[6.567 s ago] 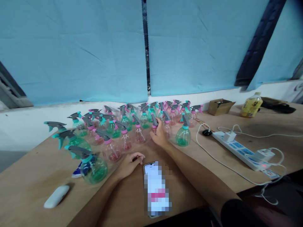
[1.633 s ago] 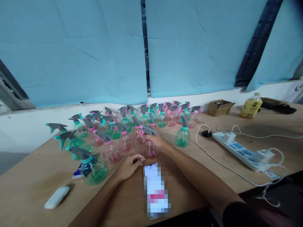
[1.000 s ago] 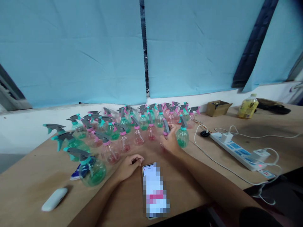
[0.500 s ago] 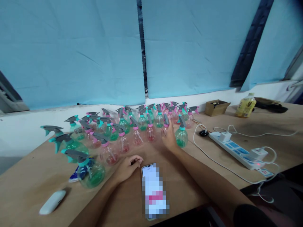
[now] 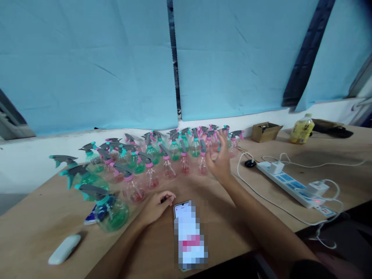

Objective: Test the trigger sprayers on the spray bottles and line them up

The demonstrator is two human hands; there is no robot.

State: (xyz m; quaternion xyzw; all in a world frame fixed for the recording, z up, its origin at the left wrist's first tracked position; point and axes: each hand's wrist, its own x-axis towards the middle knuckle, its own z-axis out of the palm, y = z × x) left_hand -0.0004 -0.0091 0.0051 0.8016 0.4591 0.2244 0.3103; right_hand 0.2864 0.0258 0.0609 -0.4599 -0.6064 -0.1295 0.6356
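- Right hand point(image 5: 220, 162): fingers spread apart, beside a pink-collared spray bottle point(image 5: 202, 166).
- Left hand point(image 5: 157, 205): fingers loosely curled, slack, on bench point(image 5: 157, 248) near phone point(image 5: 190, 232).

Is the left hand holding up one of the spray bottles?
No, the left hand rests curled on the table near the phone, with no bottle in its grasp.

The wooden tabletop point(image 5: 35, 217) is crowded, at left and far centre, with trigger spray bottles point(image 5: 134, 190); a smartphone point(image 5: 190, 228) is laid at near centre; a power strip point(image 5: 290, 184), cardboard box point(image 5: 266, 133) and drink bottle point(image 5: 301, 131) are set right.
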